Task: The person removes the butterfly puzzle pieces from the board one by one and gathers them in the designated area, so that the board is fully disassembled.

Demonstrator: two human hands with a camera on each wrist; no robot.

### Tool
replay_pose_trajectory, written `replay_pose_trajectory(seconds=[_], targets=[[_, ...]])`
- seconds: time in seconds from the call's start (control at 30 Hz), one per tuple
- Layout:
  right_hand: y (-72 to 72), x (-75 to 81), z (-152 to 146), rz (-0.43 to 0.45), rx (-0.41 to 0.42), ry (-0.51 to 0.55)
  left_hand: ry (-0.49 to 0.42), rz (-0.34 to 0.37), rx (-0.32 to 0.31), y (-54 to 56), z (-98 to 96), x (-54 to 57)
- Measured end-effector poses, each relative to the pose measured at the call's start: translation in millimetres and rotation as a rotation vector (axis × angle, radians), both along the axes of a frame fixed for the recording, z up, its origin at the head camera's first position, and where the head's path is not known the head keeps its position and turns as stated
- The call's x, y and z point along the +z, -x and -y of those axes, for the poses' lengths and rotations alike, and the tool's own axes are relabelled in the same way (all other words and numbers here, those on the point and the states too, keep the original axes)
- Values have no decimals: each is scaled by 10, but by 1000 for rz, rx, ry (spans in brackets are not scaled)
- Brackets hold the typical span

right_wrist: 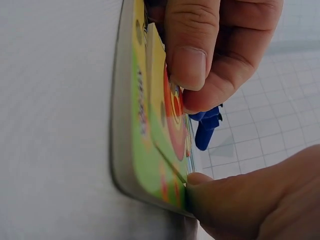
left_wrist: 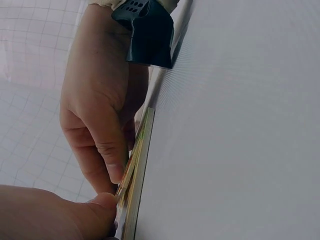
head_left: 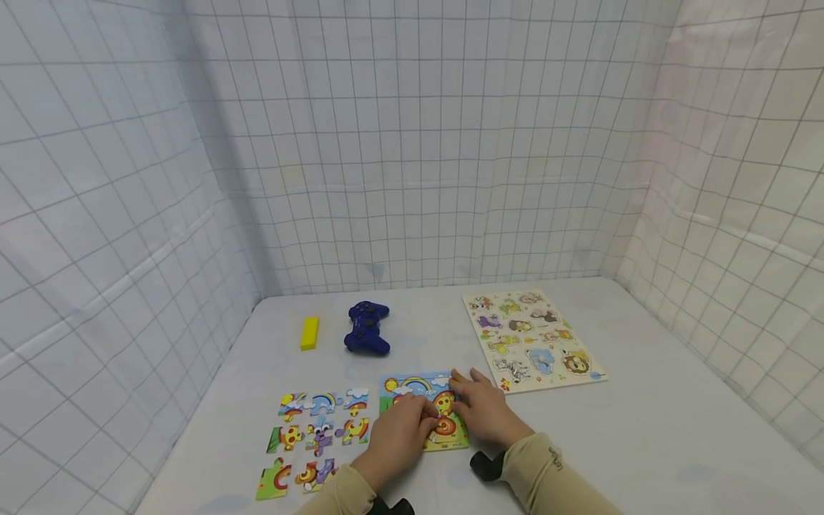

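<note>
A colourful jigsaw board (head_left: 412,385) with a sun and rainbow lies on the table under both hands. My left hand (head_left: 399,430) reaches over its lower part, pinching a jigsaw piece (right_wrist: 158,95) with a red spiral between thumb and finger. That piece sits tilted, one edge raised off the board. My right hand (head_left: 487,409) rests at the board's right side, fingers spread near the top corner and thumb touching the edge by the piece. In the left wrist view a narrow gap shows between piece and board. Fingers hide part of the picture.
Several loose jigsaw pieces (head_left: 322,404) lie in rows left of the board. Behind them are a yellow block (head_left: 310,333) and a blue game controller (head_left: 367,329). An animal puzzle board (head_left: 534,342) lies at the back right. Gridded white walls (head_left: 412,157) surround the table.
</note>
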State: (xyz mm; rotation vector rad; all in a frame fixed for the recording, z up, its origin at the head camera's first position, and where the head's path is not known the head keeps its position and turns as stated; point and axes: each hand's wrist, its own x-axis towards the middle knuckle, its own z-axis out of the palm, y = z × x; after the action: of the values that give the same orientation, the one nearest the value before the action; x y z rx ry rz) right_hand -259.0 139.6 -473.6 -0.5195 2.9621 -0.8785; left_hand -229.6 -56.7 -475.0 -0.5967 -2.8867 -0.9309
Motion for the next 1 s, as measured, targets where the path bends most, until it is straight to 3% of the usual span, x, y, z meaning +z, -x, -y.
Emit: replay_pose_trajectory(seconds=[0.27, 0.63, 1.0], targets=[[4, -5, -1, -6, 3, -24, -7, 18, 18, 27, -18, -7], [-5, 1, -7, -8, 4, -25, -69, 83, 0, 31, -27, -8], [3, -6, -6, 26, -11, -10, -138, 122, 31, 15, -16, -2]])
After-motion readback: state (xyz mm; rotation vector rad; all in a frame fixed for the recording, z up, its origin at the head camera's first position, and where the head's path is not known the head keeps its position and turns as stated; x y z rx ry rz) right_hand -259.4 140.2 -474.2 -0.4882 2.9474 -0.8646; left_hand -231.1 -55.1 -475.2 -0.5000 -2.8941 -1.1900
